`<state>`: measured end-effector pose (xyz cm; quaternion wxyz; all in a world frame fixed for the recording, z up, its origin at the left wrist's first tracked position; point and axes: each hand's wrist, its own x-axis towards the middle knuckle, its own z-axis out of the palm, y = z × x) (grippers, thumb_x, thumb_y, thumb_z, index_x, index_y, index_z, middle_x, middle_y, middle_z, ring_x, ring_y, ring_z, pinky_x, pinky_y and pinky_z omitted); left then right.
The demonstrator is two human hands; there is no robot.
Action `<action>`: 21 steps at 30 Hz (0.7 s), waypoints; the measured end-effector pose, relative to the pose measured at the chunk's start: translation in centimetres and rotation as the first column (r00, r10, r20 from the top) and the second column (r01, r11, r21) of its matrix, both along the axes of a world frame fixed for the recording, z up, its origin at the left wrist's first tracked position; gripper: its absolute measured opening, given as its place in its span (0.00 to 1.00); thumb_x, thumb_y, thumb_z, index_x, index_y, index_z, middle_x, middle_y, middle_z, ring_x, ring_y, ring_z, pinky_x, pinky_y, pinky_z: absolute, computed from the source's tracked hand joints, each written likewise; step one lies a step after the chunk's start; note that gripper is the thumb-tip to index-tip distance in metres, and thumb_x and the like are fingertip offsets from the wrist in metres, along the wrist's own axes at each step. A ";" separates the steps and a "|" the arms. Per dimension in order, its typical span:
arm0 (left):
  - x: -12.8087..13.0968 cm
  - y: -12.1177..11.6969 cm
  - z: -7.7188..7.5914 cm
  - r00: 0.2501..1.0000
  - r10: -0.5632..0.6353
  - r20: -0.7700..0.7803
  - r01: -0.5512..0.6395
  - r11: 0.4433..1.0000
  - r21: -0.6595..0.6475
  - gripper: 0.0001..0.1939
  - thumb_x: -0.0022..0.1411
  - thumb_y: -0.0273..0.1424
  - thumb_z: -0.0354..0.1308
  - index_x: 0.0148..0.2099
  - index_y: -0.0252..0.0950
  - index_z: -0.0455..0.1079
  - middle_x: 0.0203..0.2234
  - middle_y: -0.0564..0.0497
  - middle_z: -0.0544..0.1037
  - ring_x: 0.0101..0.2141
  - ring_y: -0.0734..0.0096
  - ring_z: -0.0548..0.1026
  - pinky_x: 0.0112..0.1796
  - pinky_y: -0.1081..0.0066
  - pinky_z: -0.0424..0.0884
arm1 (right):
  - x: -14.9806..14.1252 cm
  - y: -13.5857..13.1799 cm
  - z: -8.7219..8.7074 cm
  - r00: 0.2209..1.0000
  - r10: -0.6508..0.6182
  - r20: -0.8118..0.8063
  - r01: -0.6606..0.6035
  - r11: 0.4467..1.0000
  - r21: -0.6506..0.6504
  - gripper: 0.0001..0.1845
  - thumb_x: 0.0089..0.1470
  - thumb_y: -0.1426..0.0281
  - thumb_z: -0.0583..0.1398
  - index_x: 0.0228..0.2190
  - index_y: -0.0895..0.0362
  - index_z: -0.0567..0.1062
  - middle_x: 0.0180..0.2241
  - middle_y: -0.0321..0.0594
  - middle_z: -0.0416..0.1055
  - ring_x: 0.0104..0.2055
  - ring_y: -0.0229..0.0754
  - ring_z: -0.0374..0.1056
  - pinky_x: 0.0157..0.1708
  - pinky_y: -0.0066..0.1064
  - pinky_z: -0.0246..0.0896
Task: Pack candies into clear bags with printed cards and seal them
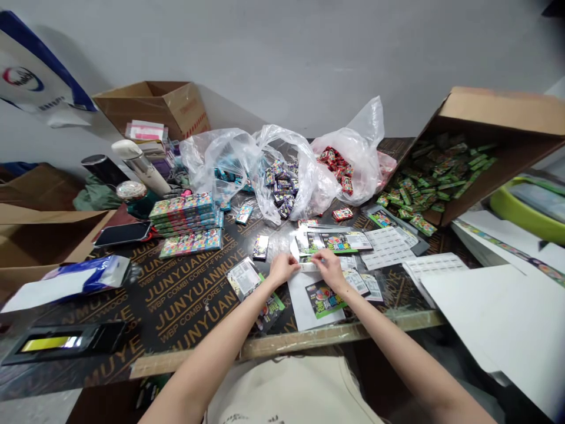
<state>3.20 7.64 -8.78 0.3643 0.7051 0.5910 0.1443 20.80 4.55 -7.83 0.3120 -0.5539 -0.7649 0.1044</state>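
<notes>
Near the table's front, my left hand [283, 268] and my right hand [330, 270] are close together, fingertips pinched at either end of a narrow white strip [308, 267]. Whether the strip is a separate piece or the edge of a folded card is too small to tell. Under my hands lies a white sheet [304, 303]. A printed black-and-green card [323, 297] rests beneath my right forearm, and similar cards [339, 241] lie just beyond my fingers. Left of my left hand are another printed card [243, 278] and a small dark box [261, 247].
Clear plastic bags hold blue, purple [286, 185] and red small boxes [339, 168]. A tilted carton [498, 109] spills green ones. Stacked colourful packs [190, 241], a phone [122, 234] and bottles stand left. Label sheets [388, 247] and white boards [498, 312] lie right.
</notes>
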 end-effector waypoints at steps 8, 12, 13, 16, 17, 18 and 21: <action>-0.1 -0.1 0.2 1.000 -0.016 -0.017 0.016 1.000 -0.003 0.10 0.50 0.36 0.57 0.31 0.35 0.74 0.25 0.51 0.77 0.29 0.70 0.73 0.29 0.74 0.62 | -2.3 0.2 0.1 0.986 0.103 0.133 -0.098 0.994 -0.043 0.27 0.49 0.80 0.53 0.52 0.55 0.62 0.30 0.40 0.70 0.37 0.46 0.60 0.39 0.37 0.52; 0.0 -0.4 0.3 0.999 -0.013 -0.034 0.013 1.000 0.006 0.10 0.50 0.36 0.57 0.32 0.36 0.75 0.26 0.51 0.78 0.30 0.70 0.73 0.30 0.74 0.63 | -2.6 -0.6 -0.4 0.987 0.144 0.067 -0.143 0.989 -0.019 0.26 0.51 0.79 0.51 0.52 0.55 0.62 0.31 0.41 0.69 0.36 0.46 0.60 0.38 0.37 0.53; 0.0 -0.4 0.2 0.999 -0.011 -0.036 0.011 1.000 0.006 0.10 0.50 0.36 0.57 0.32 0.36 0.75 0.26 0.51 0.78 0.30 0.70 0.73 0.30 0.74 0.63 | -2.4 -0.7 -0.5 0.991 0.130 0.007 -0.130 0.991 -0.018 0.27 0.51 0.79 0.50 0.53 0.54 0.60 0.30 0.40 0.68 0.36 0.46 0.60 0.38 0.37 0.54; 0.0 -0.4 0.2 0.999 -0.009 -0.042 0.009 1.000 0.005 0.10 0.50 0.36 0.58 0.32 0.36 0.75 0.27 0.50 0.78 0.30 0.69 0.73 0.30 0.74 0.63 | -2.1 -0.8 -0.6 0.991 0.040 -0.128 -0.043 0.999 -0.025 0.30 0.51 0.78 0.49 0.57 0.54 0.54 0.32 0.40 0.67 0.38 0.46 0.60 0.40 0.38 0.56; 0.0 -0.4 0.3 0.999 -0.011 -0.042 0.011 1.000 0.005 0.10 0.50 0.36 0.58 0.32 0.36 0.75 0.27 0.50 0.78 0.30 0.69 0.73 0.31 0.73 0.63 | -2.1 -0.8 -0.6 0.992 0.024 -0.126 -0.029 0.999 -0.039 0.32 0.51 0.78 0.50 0.57 0.53 0.53 0.33 0.40 0.67 0.38 0.46 0.60 0.41 0.39 0.56; -0.1 -0.4 0.3 0.999 -0.015 -0.041 0.015 1.000 0.005 0.10 0.50 0.36 0.57 0.32 0.36 0.75 0.26 0.50 0.78 0.30 0.68 0.73 0.30 0.73 0.63 | -2.1 -0.7 -0.5 0.994 0.028 -0.102 -0.034 0.998 -0.062 0.33 0.50 0.78 0.50 0.57 0.53 0.52 0.34 0.41 0.68 0.39 0.46 0.60 0.41 0.39 0.56; -0.3 -0.3 0.4 0.999 -0.035 -0.027 0.035 0.999 0.004 0.10 0.51 0.36 0.57 0.32 0.35 0.75 0.26 0.50 0.78 0.29 0.69 0.73 0.30 0.73 0.63 | -2.4 -0.5 -0.2 0.997 0.076 -0.005 -0.077 0.990 -0.121 0.34 0.48 0.80 0.51 0.57 0.52 0.54 0.32 0.40 0.69 0.38 0.47 0.60 0.40 0.39 0.56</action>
